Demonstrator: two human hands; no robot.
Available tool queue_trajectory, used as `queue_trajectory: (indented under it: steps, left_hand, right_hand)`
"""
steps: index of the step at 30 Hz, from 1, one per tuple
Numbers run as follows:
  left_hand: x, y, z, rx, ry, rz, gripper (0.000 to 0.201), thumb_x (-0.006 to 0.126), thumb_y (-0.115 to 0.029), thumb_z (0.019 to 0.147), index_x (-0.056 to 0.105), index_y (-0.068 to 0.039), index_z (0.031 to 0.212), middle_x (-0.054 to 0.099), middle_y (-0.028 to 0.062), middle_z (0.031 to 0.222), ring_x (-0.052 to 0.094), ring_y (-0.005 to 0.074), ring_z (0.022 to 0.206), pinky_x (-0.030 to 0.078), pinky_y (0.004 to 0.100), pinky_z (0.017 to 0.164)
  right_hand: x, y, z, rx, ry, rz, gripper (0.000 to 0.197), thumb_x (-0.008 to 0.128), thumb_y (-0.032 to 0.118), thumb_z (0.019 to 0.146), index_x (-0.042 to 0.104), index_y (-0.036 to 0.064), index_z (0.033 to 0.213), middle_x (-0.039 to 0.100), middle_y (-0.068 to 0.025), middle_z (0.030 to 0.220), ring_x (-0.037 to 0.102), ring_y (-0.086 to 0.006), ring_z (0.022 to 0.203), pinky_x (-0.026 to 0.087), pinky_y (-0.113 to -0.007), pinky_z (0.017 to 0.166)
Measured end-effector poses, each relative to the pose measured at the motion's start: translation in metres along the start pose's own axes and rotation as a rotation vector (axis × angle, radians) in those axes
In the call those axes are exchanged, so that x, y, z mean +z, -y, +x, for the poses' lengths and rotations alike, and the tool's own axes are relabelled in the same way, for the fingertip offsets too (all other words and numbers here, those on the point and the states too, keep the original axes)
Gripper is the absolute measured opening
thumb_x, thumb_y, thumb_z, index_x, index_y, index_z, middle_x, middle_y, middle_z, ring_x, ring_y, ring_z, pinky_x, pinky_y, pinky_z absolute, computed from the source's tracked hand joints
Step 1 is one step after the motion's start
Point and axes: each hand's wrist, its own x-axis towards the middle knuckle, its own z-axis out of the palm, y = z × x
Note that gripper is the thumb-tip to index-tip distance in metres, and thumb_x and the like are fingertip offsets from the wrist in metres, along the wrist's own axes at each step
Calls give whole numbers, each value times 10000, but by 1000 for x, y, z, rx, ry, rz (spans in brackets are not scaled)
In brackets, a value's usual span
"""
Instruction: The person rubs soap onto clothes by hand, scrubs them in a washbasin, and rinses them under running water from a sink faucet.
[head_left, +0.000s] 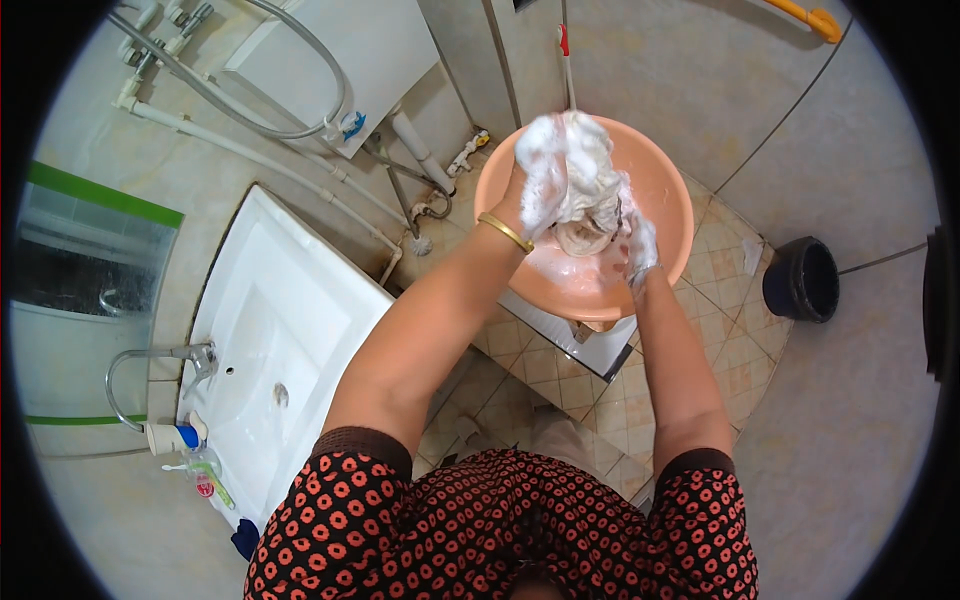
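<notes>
A wet, whitish cloth [594,190] thick with suds is bunched up over a peach-coloured basin [680,215]. My left hand [538,190], coated in foam and with a gold bangle at the wrist, grips the cloth's left side. At its lower right edge my right hand [642,248], also foamy, closes on the cloth; suds and folds partly hide the fingers of both hands. Soapy water [575,270] shows in the basin below.
A white washbasin [290,320] with a curved tap [200,360] stands on the left, cups and toothbrushes at its edge. Pipes and a grey hose [340,80] run along the far-left wall. On the tiled floor at right stands a black bin [803,280].
</notes>
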Motion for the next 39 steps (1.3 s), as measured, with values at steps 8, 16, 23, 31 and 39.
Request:
queue_trajectory:
  steps: [8, 16, 23, 31, 39]
  left_hand:
    - [55, -79, -18, 229, 205, -56, 528, 384, -427, 842, 370, 42, 1084, 530, 138, 969, 547, 195, 864, 456, 286, 729]
    - [7, 13, -23, -153, -52, -398, 425, 282, -370, 891, 441, -3, 1034, 539, 104, 948, 538, 137, 872, 457, 297, 749]
    - [15, 20, -7, -52, 173, -210, 276, 375, -266, 875, 476, -34, 985, 540, 59, 899, 519, 139, 828, 433, 259, 747]
    - [15, 22, 10, -196, -127, -297, 215, 375, -245, 862, 470, -69, 943, 524, 49, 850, 526, 144, 770, 454, 253, 653]
    - [5, 37, 18, -114, -271, -228, 211, 426, -263, 820, 499, -67, 846, 529, 54, 772, 531, 170, 699, 454, 289, 581]
  right_hand:
    - [30, 17, -35, 212, 353, 980, 636, 406, 563, 751, 320, 165, 1239, 338, -39, 1253, 371, -336, 1077, 352, -528, 815]
    - [66, 49, -49, -943, 196, -558, 260, 508, 225, 771, 518, 65, 976, 561, -49, 882, 548, -169, 777, 448, -262, 639]
    - [56, 54, -42, -771, -26, -363, 294, 502, 278, 797, 564, 19, 921, 593, -92, 798, 561, -161, 713, 442, -285, 615]
    - [51, 89, -23, -942, -81, -553, 256, 542, 273, 746, 584, 34, 830, 612, -78, 730, 574, -185, 654, 442, -301, 584]
    - [49, 95, -26, -1129, -25, -1077, 259, 537, 266, 750, 569, 22, 831, 600, -77, 751, 565, -189, 681, 457, -289, 624]
